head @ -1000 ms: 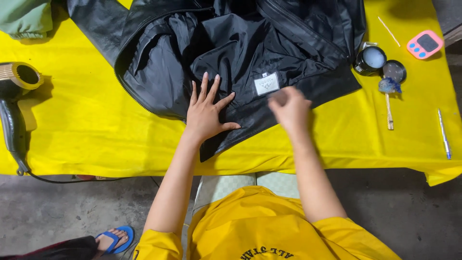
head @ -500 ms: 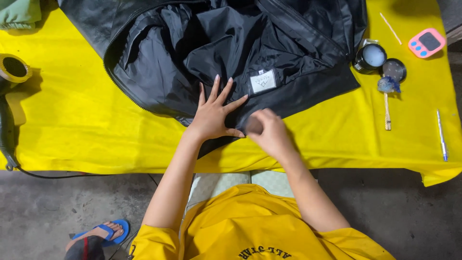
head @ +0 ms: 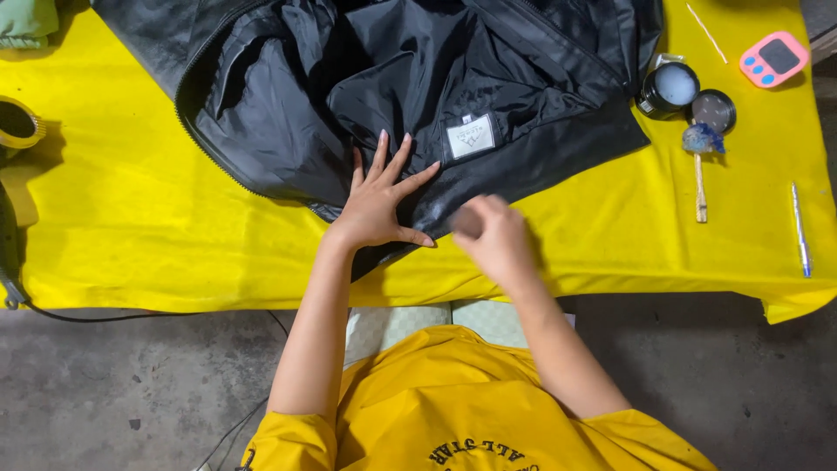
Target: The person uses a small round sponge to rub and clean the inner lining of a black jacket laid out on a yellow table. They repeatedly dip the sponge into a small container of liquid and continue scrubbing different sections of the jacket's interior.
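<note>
A black jacket point(head: 392, 96) lies spread open across the table point(head: 131, 227), which is covered in bright yellow cloth. Near the jacket's lower edge sits a small pale rectangular label point(head: 471, 137) — sewn to the lining, just right of the left hand point(head: 381, 196). That hand lies flat, fingers fanned, pressing the fabric. The right hand point(head: 493, 235) is blurred, fingers curled against the jacket's hem; whether it grips anything I cannot tell. To the right stand an open black jar point(head: 669, 89), its lid point(head: 714, 110), a small brush point(head: 700, 166), a pen point(head: 800, 228) and a pink timer point(head: 773, 59). Below the table — grey concrete floor point(head: 105, 384).
</note>
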